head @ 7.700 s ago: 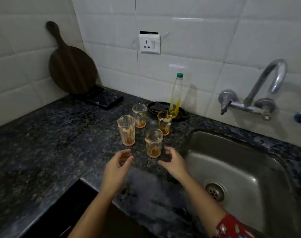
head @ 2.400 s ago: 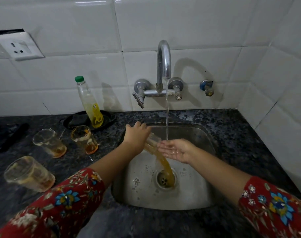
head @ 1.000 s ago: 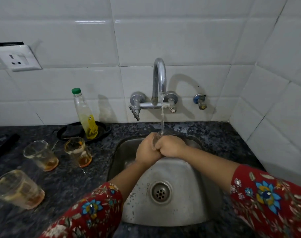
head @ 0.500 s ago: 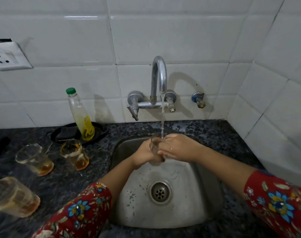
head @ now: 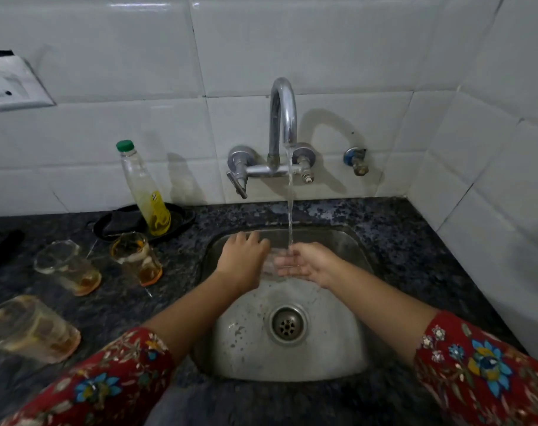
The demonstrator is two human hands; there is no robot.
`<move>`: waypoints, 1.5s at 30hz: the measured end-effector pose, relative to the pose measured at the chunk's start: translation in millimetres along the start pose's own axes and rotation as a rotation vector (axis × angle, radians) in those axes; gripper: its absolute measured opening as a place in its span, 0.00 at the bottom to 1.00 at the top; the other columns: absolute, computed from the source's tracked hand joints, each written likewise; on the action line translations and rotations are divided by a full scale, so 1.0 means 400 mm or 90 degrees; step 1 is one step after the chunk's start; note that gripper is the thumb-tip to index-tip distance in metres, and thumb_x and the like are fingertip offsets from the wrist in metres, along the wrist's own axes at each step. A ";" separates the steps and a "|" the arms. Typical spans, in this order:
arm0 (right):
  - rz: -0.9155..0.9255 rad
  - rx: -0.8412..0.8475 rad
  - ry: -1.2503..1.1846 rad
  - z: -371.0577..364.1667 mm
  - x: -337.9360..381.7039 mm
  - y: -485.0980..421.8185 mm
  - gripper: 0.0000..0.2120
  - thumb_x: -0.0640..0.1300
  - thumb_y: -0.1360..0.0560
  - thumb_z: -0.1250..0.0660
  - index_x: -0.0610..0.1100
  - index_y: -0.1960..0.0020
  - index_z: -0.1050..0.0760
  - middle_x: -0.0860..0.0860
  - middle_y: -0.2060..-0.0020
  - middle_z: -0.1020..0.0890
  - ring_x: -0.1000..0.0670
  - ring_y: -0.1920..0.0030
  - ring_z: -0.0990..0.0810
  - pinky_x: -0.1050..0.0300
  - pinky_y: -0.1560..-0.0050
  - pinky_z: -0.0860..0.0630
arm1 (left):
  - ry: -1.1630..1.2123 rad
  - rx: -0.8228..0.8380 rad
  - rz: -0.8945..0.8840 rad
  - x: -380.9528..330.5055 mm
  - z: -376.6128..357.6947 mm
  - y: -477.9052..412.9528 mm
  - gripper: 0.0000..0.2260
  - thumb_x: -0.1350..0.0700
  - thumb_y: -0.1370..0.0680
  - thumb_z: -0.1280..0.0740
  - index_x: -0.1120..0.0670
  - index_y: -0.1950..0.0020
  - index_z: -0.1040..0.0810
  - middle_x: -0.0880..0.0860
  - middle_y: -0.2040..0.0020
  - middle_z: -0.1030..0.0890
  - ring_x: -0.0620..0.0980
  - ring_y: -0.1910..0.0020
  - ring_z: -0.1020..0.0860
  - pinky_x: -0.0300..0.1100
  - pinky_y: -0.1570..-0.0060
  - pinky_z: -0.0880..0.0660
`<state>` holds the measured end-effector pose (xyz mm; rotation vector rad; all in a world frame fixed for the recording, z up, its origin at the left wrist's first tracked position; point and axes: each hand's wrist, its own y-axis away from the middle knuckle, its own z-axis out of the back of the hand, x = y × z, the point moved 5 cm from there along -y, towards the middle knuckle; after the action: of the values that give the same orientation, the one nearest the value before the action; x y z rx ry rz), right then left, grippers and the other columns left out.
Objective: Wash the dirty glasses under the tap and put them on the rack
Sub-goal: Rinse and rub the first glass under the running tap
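One glass (head: 272, 262), clear and blurred, is held over the rear of the sink (head: 292, 358), beneath water (head: 290, 210) run from the tap (head: 281, 118). The left hand (head: 244, 261) is wrapped round the glass from the left, back upward. The right hand (head: 312, 265) is held flat, palm up, fingers laid against the glass. Three more, orange-stained, are stood on the bench (head: 175, 290) left of the sink: rear glass (head: 137, 258), mid glass (head: 68, 267), and front glass (head: 28, 329) at the left edge. A bottle (head: 145, 189), green-capped, is stood in a black dish (head: 120, 222) at the rear edge.
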<state>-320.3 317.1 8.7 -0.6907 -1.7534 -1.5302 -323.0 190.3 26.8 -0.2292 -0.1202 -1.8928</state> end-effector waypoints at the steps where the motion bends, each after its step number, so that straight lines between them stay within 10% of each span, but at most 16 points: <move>1: -0.030 0.006 0.036 0.017 -0.019 -0.008 0.10 0.42 0.20 0.43 0.41 0.51 0.23 0.46 0.59 0.14 0.49 0.65 0.16 0.59 0.49 0.21 | -0.060 0.052 0.000 0.001 -0.012 0.002 0.21 0.56 0.26 0.32 0.53 0.35 0.30 0.55 0.37 0.28 0.58 0.39 0.28 0.48 0.41 0.30; 5: -0.083 0.016 0.217 0.045 -0.072 -0.003 0.09 0.45 0.20 0.41 0.46 0.50 0.22 0.49 0.44 0.17 0.48 0.47 0.18 0.52 0.34 0.31 | -0.235 0.195 -0.014 -0.011 -0.051 0.008 0.20 0.53 0.21 0.37 0.53 0.29 0.32 0.56 0.33 0.31 0.58 0.35 0.31 0.48 0.38 0.33; 9: 0.040 -0.018 0.247 0.022 -0.069 0.017 0.13 0.42 0.20 0.41 0.38 0.43 0.22 0.44 0.50 0.16 0.50 0.57 0.19 0.60 0.53 0.28 | -0.194 0.207 -0.017 -0.018 -0.040 0.004 0.20 0.51 0.22 0.35 0.53 0.32 0.30 0.56 0.35 0.26 0.56 0.36 0.30 0.48 0.38 0.32; 16: 0.632 -0.059 0.523 0.023 0.020 0.054 0.16 0.47 0.18 0.46 0.43 0.53 0.22 0.54 0.58 0.19 0.53 0.54 0.21 0.54 0.40 0.28 | 0.782 0.188 0.000 -0.020 -0.025 -0.054 0.17 0.63 0.40 0.23 0.53 0.55 0.22 0.52 0.55 0.20 0.51 0.52 0.21 0.53 0.47 0.24; 20: 0.751 -0.159 0.643 0.058 0.080 0.054 0.18 0.48 0.19 0.50 0.44 0.60 0.27 0.55 0.66 0.24 0.54 0.61 0.24 0.52 0.31 0.38 | 1.062 0.182 -0.025 -0.043 -0.012 -0.071 0.13 0.66 0.41 0.26 0.54 0.60 0.20 0.57 0.59 0.20 0.55 0.56 0.22 0.51 0.50 0.25; 26: 0.564 -0.294 0.632 -0.008 0.158 0.027 0.19 0.47 0.18 0.48 0.38 0.54 0.23 0.40 0.59 0.17 0.41 0.56 0.20 0.48 0.49 0.25 | 0.600 -0.105 0.245 -0.045 0.010 -0.073 0.17 0.44 0.31 0.32 0.51 0.47 0.26 0.49 0.54 0.18 0.49 0.54 0.19 0.45 0.55 0.24; 31: 0.750 -0.128 0.476 0.036 0.148 0.078 0.19 0.50 0.19 0.46 0.43 0.61 0.25 0.54 0.71 0.22 0.56 0.69 0.23 0.61 0.63 0.25 | 1.114 0.178 -0.133 -0.032 0.031 -0.079 0.10 0.71 0.31 0.30 0.61 0.54 0.25 0.53 0.60 0.20 0.49 0.59 0.19 0.42 0.54 0.23; 37: 0.534 -0.289 0.747 -0.004 0.168 0.027 0.20 0.50 0.17 0.50 0.39 0.53 0.24 0.40 0.57 0.17 0.40 0.55 0.20 0.47 0.51 0.25 | 0.709 -0.038 0.172 -0.032 -0.029 -0.081 0.24 0.44 0.41 0.26 0.49 0.48 0.24 0.46 0.56 0.17 0.45 0.56 0.18 0.44 0.52 0.22; 42: 0.728 -0.157 0.501 0.013 0.167 0.090 0.21 0.53 0.20 0.47 0.41 0.60 0.24 0.49 0.69 0.20 0.50 0.67 0.21 0.57 0.61 0.26 | 1.125 0.166 -0.078 -0.019 0.015 -0.079 0.13 0.67 0.31 0.28 0.61 0.48 0.23 0.56 0.55 0.17 0.52 0.55 0.18 0.46 0.49 0.22; 45: 0.662 -0.188 0.531 0.020 0.171 0.055 0.19 0.51 0.19 0.46 0.43 0.62 0.27 0.49 0.69 0.21 0.49 0.67 0.22 0.53 0.61 0.26 | 1.059 0.161 0.008 -0.024 0.012 -0.078 0.09 0.68 0.29 0.30 0.60 0.52 0.22 0.54 0.58 0.18 0.51 0.59 0.19 0.43 0.54 0.21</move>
<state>-346.4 325.1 75.5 -0.7612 -0.3925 -1.0489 -349.0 210.4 30.4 1.4797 0.7478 -1.4972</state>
